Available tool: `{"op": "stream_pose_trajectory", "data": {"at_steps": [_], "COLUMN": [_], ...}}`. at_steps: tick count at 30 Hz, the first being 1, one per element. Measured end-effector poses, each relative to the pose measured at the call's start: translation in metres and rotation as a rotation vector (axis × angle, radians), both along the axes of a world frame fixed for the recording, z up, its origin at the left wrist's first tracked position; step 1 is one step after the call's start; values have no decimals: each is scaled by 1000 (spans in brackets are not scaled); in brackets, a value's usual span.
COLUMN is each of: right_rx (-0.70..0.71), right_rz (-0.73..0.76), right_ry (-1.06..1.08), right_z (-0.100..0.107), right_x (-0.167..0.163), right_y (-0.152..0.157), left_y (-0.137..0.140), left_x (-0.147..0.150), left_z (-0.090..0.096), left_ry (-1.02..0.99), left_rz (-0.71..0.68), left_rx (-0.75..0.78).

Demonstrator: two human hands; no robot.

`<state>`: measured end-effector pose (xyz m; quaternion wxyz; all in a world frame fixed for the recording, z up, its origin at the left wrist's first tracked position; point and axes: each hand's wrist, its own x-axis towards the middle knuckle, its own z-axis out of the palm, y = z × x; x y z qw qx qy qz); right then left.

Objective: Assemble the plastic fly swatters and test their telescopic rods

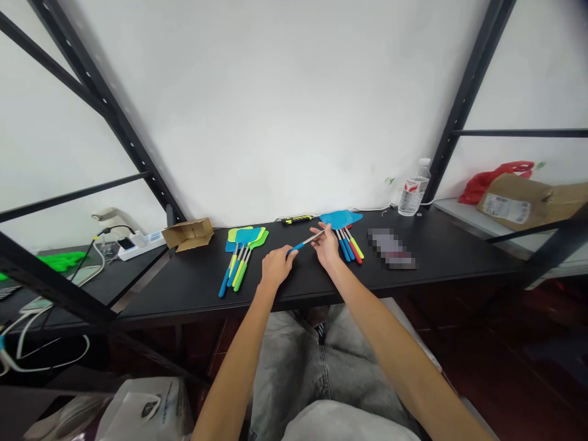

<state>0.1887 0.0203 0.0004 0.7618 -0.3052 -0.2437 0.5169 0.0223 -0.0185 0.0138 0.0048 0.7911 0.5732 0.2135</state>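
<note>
Both hands (right looser) hold swatter.

On the bench, a box sits left of the first swatter group. Rightward come the second swatter group and then (near the wall) a bottle.

We can read no words: the print on the bottle label, carton sticker and white bag is too small or blurred.
</note>
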Motion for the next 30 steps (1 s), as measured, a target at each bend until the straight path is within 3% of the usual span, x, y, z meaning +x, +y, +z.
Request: {"op": "stream_pose_trajectory", "data": {"at_steps": [11, 15, 17, 20, 22, 26, 30], "right_rx": [53, 83, 66, -43, 17, 236, 304], "right_rz": [58, 127, 32, -443, -656, -753, -762], "right_ry": [-117, -388, -574, -715, -810, -999, -1013], "right_z": [-3, -6, -6, 0, 5, 14, 16], "right_x": [-3, -14, -18, -17, -14, -10, -7], "right_y": [-1, -4, -11, -26, -37, -53, -60], "left_y": [1, 0, 2, 8, 13, 21, 24], "left_x": [-2, 15, 33, 65, 82, 100, 111], "left_z": [-2, 2, 5, 11, 13, 7, -3], "left_ry": [37, -58, -136, -191, -189, -138, -54], "left_rz": [-77, -39, 4, 75, 62, 26, -41], "left_rx": [-5, 10, 22, -40, -80, -113, -110]}}
